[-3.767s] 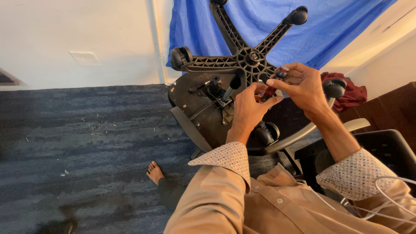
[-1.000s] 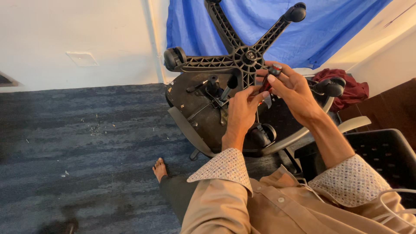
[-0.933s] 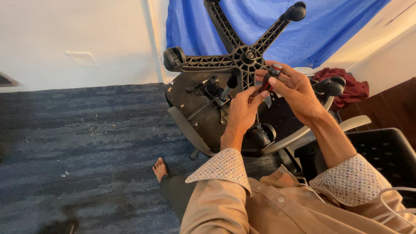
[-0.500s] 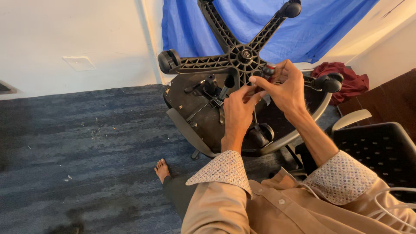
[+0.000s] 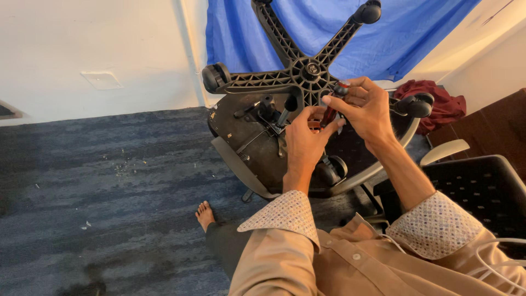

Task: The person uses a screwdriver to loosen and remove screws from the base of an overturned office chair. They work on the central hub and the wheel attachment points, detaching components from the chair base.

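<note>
Between both hands, a slim red-and-black tool [image 5: 333, 104], seemingly a screwdriver.

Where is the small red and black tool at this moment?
In the head view, the small red and black tool sits right of centre, held between the left hand and right hand, just in front of the overturned black office chair's star-shaped base.

Since approx. half a sec ago: right hand [image 5: 366, 109] has drawn back slightly from chair base hub [image 5: 311, 69], exposing more of red-black tool [image 5: 333, 104]. Left hand [image 5: 304, 143] now sits lower below the hub, fingers spread wider under tool.
</note>
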